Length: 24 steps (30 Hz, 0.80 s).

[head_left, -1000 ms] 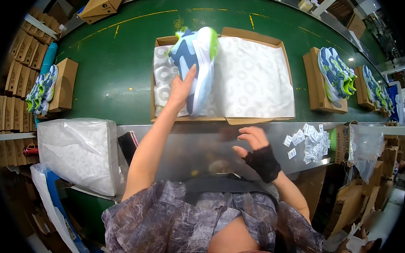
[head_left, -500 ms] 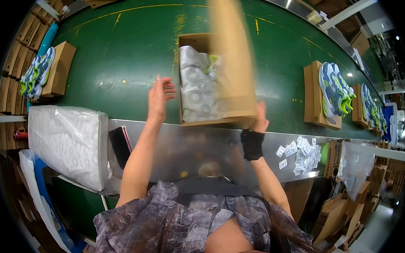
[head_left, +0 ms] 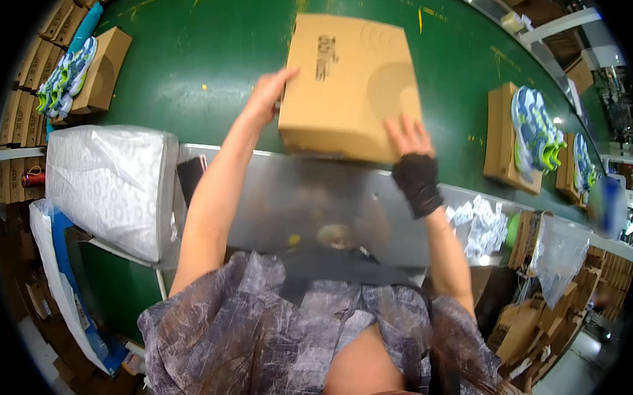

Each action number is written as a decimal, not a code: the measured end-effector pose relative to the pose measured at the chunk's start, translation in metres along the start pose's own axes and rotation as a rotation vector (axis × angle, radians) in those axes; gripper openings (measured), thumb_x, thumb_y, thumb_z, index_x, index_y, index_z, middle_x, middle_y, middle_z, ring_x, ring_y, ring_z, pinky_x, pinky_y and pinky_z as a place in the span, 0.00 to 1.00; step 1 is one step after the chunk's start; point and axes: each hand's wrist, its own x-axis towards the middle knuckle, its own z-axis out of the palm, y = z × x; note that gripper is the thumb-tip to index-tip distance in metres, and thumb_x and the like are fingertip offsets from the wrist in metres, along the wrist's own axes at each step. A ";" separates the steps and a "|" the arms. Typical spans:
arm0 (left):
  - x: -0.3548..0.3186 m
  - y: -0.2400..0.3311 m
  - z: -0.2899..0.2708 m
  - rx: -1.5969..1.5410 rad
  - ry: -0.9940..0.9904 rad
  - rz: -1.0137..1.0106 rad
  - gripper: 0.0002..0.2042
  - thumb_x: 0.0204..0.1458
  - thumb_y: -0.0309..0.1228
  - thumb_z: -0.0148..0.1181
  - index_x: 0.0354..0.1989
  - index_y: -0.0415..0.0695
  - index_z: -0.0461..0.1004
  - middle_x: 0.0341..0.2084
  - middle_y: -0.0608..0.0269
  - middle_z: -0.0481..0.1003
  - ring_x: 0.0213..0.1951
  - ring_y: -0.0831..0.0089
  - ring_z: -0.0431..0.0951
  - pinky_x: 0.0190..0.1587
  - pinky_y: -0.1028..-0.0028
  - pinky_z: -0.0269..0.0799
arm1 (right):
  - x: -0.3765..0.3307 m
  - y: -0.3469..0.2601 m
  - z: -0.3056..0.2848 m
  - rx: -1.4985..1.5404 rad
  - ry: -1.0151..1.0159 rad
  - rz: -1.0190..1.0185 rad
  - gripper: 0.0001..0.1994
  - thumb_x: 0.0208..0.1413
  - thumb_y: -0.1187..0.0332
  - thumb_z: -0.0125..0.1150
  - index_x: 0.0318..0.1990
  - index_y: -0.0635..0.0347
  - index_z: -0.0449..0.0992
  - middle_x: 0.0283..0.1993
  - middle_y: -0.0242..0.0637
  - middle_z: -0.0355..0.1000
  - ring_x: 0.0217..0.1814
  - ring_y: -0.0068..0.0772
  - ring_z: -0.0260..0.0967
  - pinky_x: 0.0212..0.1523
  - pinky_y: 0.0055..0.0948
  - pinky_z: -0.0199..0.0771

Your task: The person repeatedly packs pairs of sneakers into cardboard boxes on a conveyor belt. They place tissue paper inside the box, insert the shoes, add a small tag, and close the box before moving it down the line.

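Observation:
A closed brown cardboard shoebox [head_left: 358,97] lies at an angle on the green surface in front of me, its lid down over the contents. My left hand [head_left: 271,95] grips the box's left side, its thumb by the top edge and its other fingers partly hidden. The fingers of my right hand [head_left: 410,138] lie spread across the near right corner of the lid. A black wrap [head_left: 416,185] covers that wrist and part of the palm. Whatever is inside the box is hidden.
Sneakers in blue, white and lime stand against brown boxes at left [head_left: 71,74] and right [head_left: 532,131]. Nearer me are a plastic-wrapped stack of patterned paper [head_left: 115,192], a dark flat pouch [head_left: 191,178] and a pile of small white packets [head_left: 481,225] on the metal ledge [head_left: 295,198].
The lid has swung down, covering the paper and shoes. My left hand has come onto the box's left side, and my right hand now rests on the lid. The whole view has shifted slightly.

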 end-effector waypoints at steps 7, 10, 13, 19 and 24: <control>-0.028 0.035 0.046 -0.033 -0.089 -0.037 0.22 0.45 0.44 0.54 0.40 0.37 0.69 0.30 0.60 0.73 0.31 0.72 0.73 0.29 0.74 0.70 | -0.009 0.002 -0.080 0.087 -0.166 0.048 0.36 0.33 0.78 0.50 0.57 0.38 0.58 0.59 0.42 0.55 0.58 0.48 0.52 0.53 0.45 0.56; -0.049 0.018 0.054 0.012 -0.048 0.041 0.21 0.46 0.43 0.53 0.40 0.35 0.69 0.31 0.61 0.73 0.32 0.75 0.72 0.31 0.75 0.69 | -0.032 0.005 -0.064 0.039 -0.068 0.057 0.36 0.34 0.78 0.51 0.57 0.38 0.58 0.58 0.42 0.56 0.59 0.47 0.51 0.53 0.52 0.52; -0.060 -0.042 0.047 0.272 -0.029 0.322 0.20 0.51 0.39 0.48 0.45 0.32 0.66 0.38 0.59 0.72 0.38 0.76 0.70 0.42 0.78 0.64 | -0.076 -0.011 0.001 -0.361 -0.127 0.048 0.32 0.36 0.68 0.57 0.56 0.42 0.59 0.61 0.46 0.52 0.61 0.51 0.51 0.48 0.67 0.45; -0.115 -0.080 0.077 0.114 0.089 0.403 0.19 0.53 0.37 0.41 0.46 0.35 0.63 0.39 0.57 0.69 0.40 0.74 0.68 0.43 0.76 0.63 | -0.082 -0.063 0.018 0.090 -0.008 -0.130 0.40 0.25 0.53 0.66 0.55 0.36 0.60 0.62 0.48 0.49 0.64 0.50 0.44 0.47 0.67 0.47; -0.132 -0.105 0.079 0.083 0.046 0.475 0.22 0.52 0.36 0.41 0.51 0.33 0.56 0.44 0.51 0.65 0.43 0.67 0.68 0.44 0.71 0.65 | -0.110 -0.056 0.034 0.085 0.259 -0.259 0.29 0.35 0.59 0.59 0.53 0.38 0.64 0.58 0.48 0.55 0.59 0.47 0.54 0.47 0.56 0.52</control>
